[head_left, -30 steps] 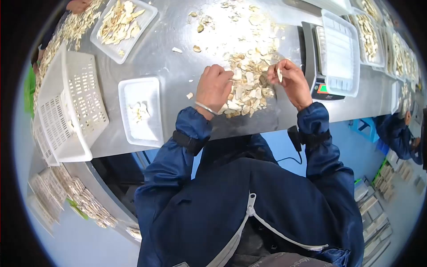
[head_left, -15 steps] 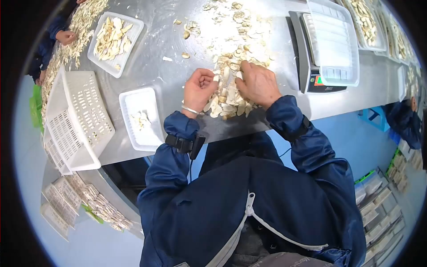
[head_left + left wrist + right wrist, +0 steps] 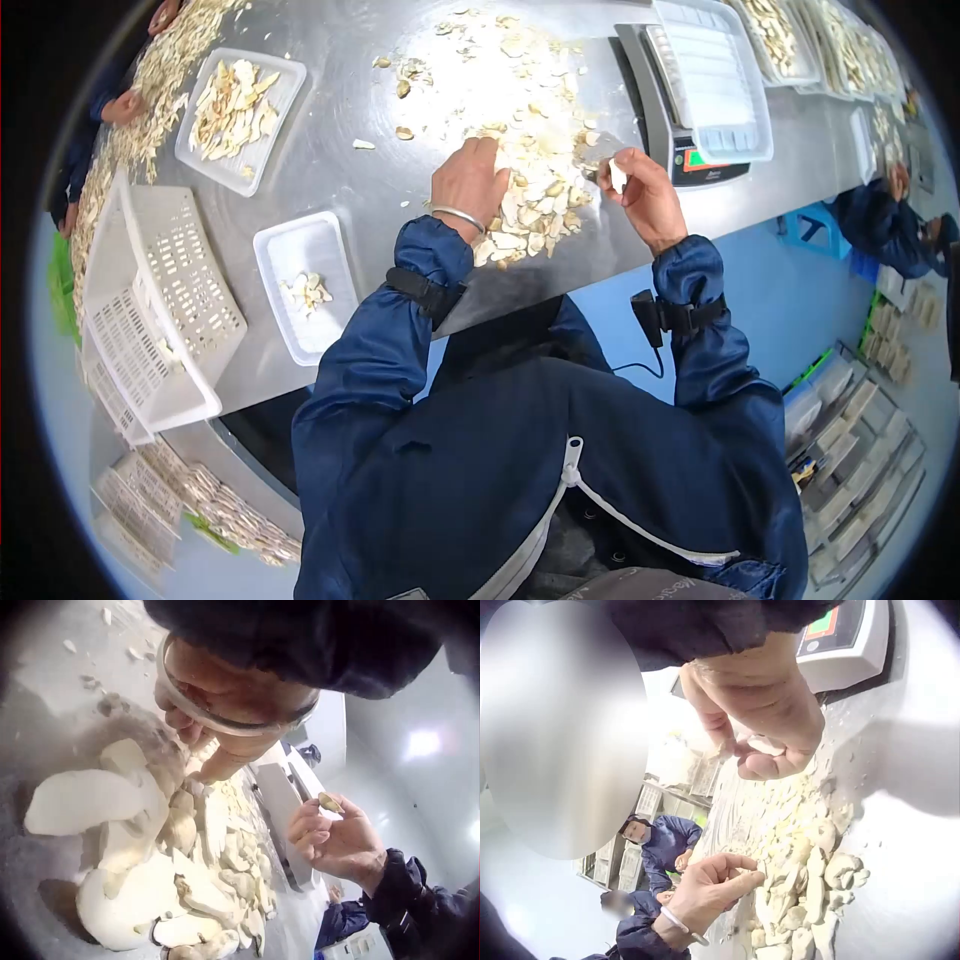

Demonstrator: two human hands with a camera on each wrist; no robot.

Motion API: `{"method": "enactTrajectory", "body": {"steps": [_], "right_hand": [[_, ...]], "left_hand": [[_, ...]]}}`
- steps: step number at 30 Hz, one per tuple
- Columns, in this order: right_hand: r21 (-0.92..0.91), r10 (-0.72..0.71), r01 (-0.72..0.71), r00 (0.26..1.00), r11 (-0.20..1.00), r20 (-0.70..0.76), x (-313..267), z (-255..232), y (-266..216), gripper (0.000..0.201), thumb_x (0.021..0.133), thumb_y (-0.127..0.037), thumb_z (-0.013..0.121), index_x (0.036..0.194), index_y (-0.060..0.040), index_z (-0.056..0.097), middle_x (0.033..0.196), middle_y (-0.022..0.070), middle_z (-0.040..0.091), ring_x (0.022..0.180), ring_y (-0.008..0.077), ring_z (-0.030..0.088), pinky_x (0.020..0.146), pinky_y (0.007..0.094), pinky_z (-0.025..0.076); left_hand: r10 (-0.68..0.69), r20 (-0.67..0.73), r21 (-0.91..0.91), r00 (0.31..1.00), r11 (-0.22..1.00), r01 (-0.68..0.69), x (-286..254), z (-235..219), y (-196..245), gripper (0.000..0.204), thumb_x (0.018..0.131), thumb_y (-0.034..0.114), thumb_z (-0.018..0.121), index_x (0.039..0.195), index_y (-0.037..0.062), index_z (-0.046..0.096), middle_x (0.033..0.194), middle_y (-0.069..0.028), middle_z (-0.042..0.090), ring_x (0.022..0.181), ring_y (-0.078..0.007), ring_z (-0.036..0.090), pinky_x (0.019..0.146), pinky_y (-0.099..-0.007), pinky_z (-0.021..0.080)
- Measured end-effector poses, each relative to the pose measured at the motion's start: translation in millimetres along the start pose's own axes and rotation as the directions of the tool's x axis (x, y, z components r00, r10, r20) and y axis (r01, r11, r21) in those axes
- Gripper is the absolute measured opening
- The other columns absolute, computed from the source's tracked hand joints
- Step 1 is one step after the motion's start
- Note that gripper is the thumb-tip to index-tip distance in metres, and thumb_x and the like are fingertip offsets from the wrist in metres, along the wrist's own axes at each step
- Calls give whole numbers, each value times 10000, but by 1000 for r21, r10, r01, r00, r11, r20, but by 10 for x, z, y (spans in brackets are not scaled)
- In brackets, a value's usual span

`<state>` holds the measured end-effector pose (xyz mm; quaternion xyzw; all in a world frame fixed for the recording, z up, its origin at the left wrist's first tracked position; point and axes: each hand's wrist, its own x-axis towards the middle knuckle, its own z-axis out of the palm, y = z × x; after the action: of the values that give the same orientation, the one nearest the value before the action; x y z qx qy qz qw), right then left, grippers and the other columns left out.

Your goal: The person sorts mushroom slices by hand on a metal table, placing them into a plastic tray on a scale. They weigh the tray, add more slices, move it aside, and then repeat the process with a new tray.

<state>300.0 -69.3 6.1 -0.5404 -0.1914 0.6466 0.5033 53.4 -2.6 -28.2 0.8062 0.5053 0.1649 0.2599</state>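
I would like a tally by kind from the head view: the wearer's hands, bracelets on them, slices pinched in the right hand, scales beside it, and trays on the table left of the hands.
Hands: 2 (left hand, right hand)
Bracelet: 1
Pinched slice: 1
Scale: 1
Trays: 2 (far tray, near tray)
Total: 7

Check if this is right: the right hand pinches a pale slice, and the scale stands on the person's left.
The side is wrong: the head view shows the scale on the person's right. The right hand does pinch a pale slice.
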Motion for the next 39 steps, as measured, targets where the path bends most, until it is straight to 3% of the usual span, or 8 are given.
{"method": "enactTrajectory", "body": {"steps": [8,11,15,24,29,32,36,39], "right_hand": [[-271,-59,52,998,961,-15,122,43,46,159,864,-144,565,963,-62,660,767,73,641,693,176,619,626,304,484],[-871,-292,237,950,431,114,212,270,-2,186,855,-144,540,968,-23,625,714,163,634,710,307,651,657,408,499],[-917,-254,392,882,-70,396,402,317,29,204,849,-125,535,1041,-58,543,857,195,660,791,387,629,710,468,485],[-922,-127,384,913,-57,388,543,269,2,145,820,-115,510,942,-38,487,752,206,640,742,406,619,691,493,472],[-871,-218,484,862,88,458,481,178,-23,133,813,-107,514,910,-19,491,683,206,615,681,425,608,659,505,471],[-879,-276,449,875,157,398,408,167,-72,100,825,-98,515,892,-24,505,666,210,608,668,429,607,643,511,470],[-875,-335,403,890,267,308,266,21,-40,56,846,-91,527,877,-45,529,654,213,603,665,420,611,628,509,470],[-865,-338,406,891,295,304,74,-108,4,55,841,-96,542,877,-55,535,644,202,600,646,407,612,605,496,470]], "left_hand": [[49,62,105,997,993,-56,63,-2,117,246,756,59,630,990,54,554,956,-142,548,843,-348,600,690,-425,509],[-5,66,126,998,992,-3,57,11,155,284,750,35,621,1026,56,558,962,-148,547,847,-354,600,696,-430,512],[-75,68,110,995,992,67,24,-18,231,288,731,6,609,1010,44,548,963,-161,544,849,-364,601,718,-435,513],[-206,121,-109,971,970,219,40,-39,96,166,685,51,638,835,34,569,794,-135,549,724,-327,578,632,-407,467],[-290,377,-904,880,94,418,12,-205,137,69,844,105,611,841,39,591,725,-14,615,611,-70,545,546,-206,393],[-305,416,-881,856,97,463,129,-130,347,84,859,119,591,855,36,599,721,-13,612,608,-70,549,534,-204,388],[-207,167,-315,964,915,251,301,176,497,168,808,131,609,968,94,646,740,-104,658,627,-275,634,582,-355,488],[-78,105,-65,991,994,85,358,271,574,264,777,138,649,1040,113,660,872,-139,676,785,-318,654,703,-391,519]]}}
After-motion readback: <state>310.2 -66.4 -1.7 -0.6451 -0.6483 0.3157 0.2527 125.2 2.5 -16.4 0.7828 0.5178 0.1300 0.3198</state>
